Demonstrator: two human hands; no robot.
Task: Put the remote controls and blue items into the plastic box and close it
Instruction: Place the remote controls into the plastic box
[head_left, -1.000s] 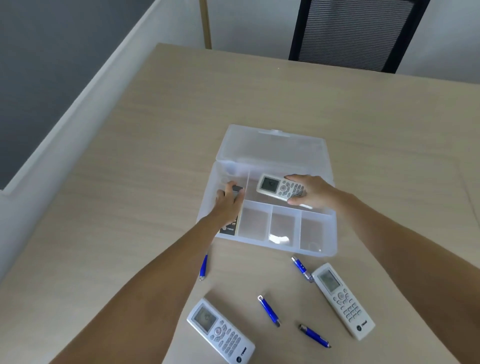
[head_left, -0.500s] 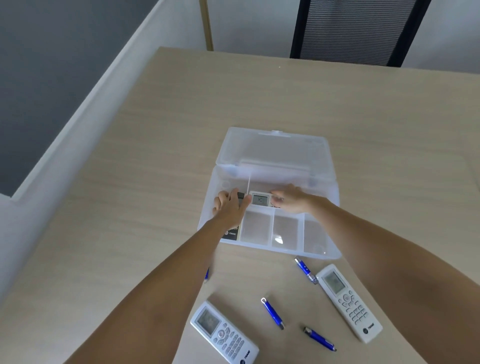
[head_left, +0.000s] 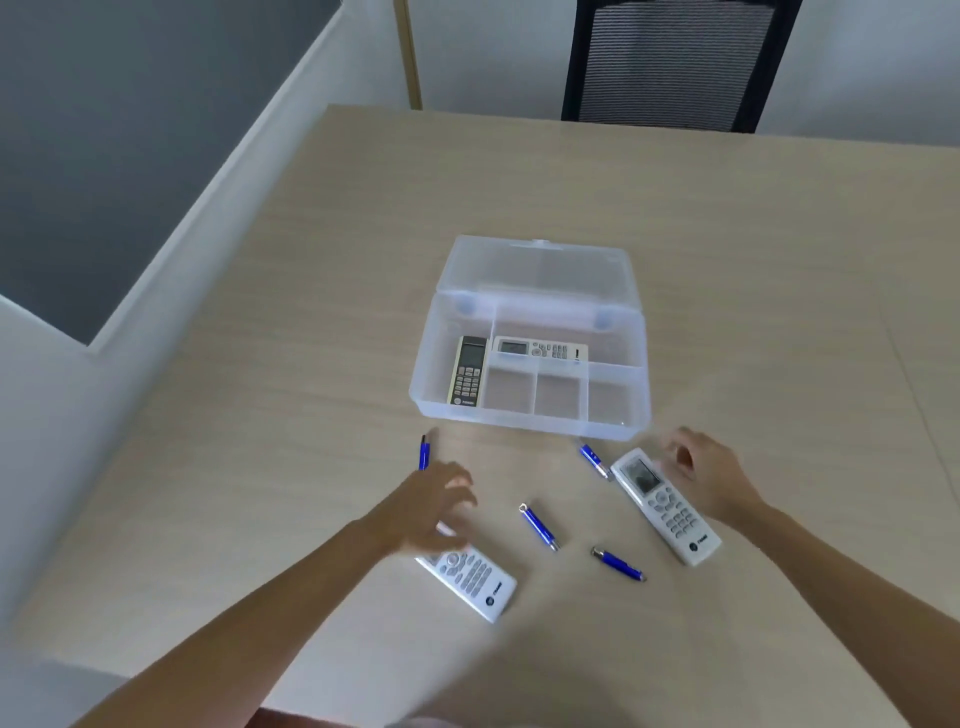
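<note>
Two bare hands hover low over a pale woodgrain table (head_left: 727, 260). Left hand (head_left: 431, 506), fingers loosely spread, covers the top of a white, rounded slab remote (head_left: 470, 577). Right hand (head_left: 711, 478), fingers open, sits just beside another white remote (head_left: 665, 506), not visibly gripping. Between and near the hands lie four slim blue cylinders (head_left: 540, 528), metal-tipped. Beyond both hands sits a translucent plastic box (head_left: 530, 418), lid open, divided into compartments; it holds a black remote (head_left: 467, 370) and a white one (head_left: 540, 348).
</note>
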